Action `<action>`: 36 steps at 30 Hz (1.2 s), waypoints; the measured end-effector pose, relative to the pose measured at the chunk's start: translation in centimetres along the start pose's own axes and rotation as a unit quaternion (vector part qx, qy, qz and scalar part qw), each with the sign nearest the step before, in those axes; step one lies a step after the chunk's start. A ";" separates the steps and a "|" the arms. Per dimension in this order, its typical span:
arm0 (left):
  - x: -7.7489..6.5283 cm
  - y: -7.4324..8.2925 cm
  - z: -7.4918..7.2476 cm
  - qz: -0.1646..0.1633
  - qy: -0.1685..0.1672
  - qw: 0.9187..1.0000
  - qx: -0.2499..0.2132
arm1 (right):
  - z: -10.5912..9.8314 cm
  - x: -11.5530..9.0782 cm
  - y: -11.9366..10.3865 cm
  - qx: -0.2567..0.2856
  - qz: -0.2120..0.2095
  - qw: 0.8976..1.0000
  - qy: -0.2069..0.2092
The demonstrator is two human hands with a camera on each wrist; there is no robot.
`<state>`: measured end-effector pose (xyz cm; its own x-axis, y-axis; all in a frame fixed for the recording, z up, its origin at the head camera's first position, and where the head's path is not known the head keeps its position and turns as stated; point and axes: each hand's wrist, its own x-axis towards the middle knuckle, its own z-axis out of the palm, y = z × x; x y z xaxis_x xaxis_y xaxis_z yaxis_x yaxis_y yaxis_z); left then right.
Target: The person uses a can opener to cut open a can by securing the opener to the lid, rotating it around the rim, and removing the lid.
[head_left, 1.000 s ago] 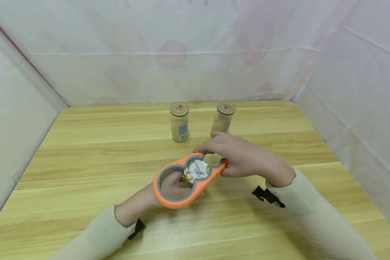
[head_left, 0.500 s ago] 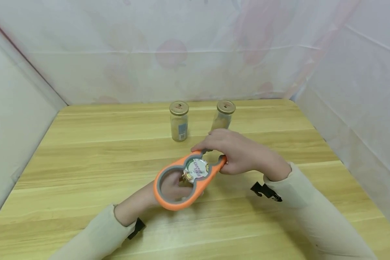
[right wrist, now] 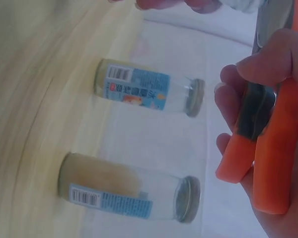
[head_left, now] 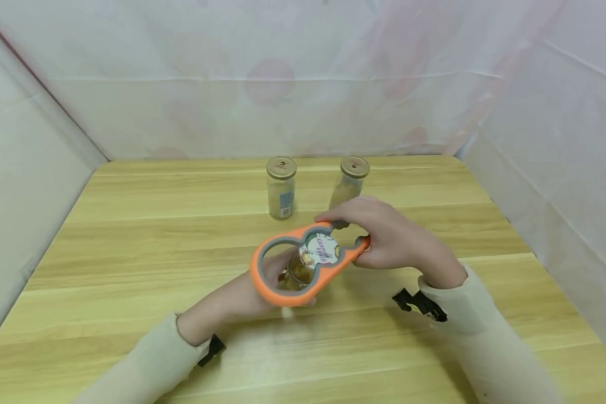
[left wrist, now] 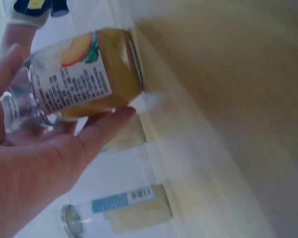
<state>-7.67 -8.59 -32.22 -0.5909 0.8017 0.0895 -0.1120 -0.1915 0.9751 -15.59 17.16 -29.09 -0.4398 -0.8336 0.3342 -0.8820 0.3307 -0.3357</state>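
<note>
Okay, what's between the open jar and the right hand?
In the head view, the opener, with the lid in it, lies between the open jar and right hand.

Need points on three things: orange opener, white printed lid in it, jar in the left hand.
Orange opener (head_left: 328,274): head view, on its orange frame beside the lid.
White printed lid (head_left: 323,250): head view, on its top face.
Held jar (left wrist: 73,83): left wrist view, on its label.
</note>
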 end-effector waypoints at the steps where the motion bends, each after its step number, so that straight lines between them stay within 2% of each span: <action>1: -0.1 0.1 -0.1 0.004 0.009 0.999 0.043 | 0.0 -0.3 0.0 0.002 0.004 1.000 0.006; 2: -0.1 0.1 -0.2 0.015 0.007 0.998 0.068 | -0.1 -0.5 0.1 0.006 0.007 1.000 0.012; 3: -0.2 0.1 -0.4 0.041 0.045 0.984 0.170 | -0.1 -0.8 0.1 0.010 0.007 1.000 0.016; 4: -0.3 0.1 -0.6 0.059 0.075 0.962 0.255 | -0.1 -1.0 0.1 0.011 0.007 1.000 0.019; 5: -0.4 0.0 -0.8 0.057 0.076 0.960 0.264 | -0.1 -1.1 0.1 0.014 0.006 1.000 0.020; 6: -0.5 -0.1 -1.1 0.063 0.068 0.961 0.261 | -0.1 -1.3 0.1 0.015 0.006 1.000 0.021; 8: -0.9 -0.3 -1.7 0.046 0.059 0.962 0.264 | 0.0 -1.4 0.0 0.021 0.004 1.000 0.022; 12: -2.1 -1.1 -3.5 -0.009 0.052 0.962 0.268 | 0.2 -1.4 -0.3 0.020 0.010 1.000 0.012; 16: -3.1 -1.5 -5.4 -0.054 0.066 0.959 0.269 | 0.4 -1.1 -0.4 0.022 0.006 1.000 0.007; 20: -3.6 -1.5 -6.7 -0.063 0.075 0.960 0.262 | 0.4 -1.1 -0.4 0.021 0.006 1.000 0.011; 25: -4.2 -1.4 -7.9 -0.066 0.087 0.955 0.277 | 0.4 -1.1 -0.3 0.012 0.012 1.000 0.007; 28: -4.5 -1.2 -8.6 -0.062 0.093 0.955 0.276 | 0.5 -1.1 -0.3 0.011 0.013 1.000 0.005; 36: -5.4 -0.7 -10.0 -0.070 0.134 0.952 0.265 | 0.7 -1.4 0.0 0.002 0.028 1.000 -0.003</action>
<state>-12.45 -18.44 -35.43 -0.7906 0.6113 -0.0356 0.1713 0.2767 0.9455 -14.85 17.98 -30.14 -0.4875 -0.8166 0.3091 -0.8553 0.3755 -0.3571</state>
